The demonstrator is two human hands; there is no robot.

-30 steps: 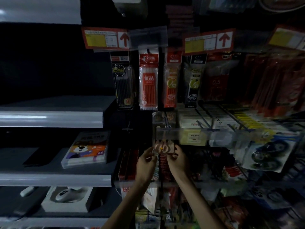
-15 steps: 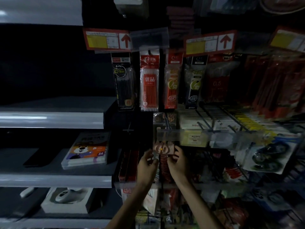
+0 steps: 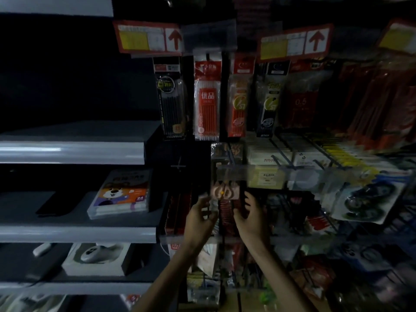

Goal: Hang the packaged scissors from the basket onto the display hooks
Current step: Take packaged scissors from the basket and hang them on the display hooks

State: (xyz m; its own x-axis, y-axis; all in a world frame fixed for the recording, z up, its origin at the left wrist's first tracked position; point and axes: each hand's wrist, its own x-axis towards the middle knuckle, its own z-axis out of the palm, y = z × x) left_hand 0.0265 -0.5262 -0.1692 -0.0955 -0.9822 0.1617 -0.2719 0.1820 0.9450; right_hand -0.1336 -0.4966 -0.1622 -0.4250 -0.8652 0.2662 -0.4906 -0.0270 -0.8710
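Scissors: clear pack with pink-handled scissors [image 3: 224, 192], just under clear plastic label rail [image 3: 292, 176].
Left hand [image 3: 199, 218]: below rail, fingers curled; grip too blurred to tell.
Right hand [image 3: 249, 218]: below rail, fingers half-curled; grip too blurred to tell.

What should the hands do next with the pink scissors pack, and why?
Probably ease both hands down and away, slowly. The scissors pack sits just under the clear label strip, the left hand at its edge and the right hand spread beside it. Blur hides whether it is on a hook, so watch that it hangs alone.
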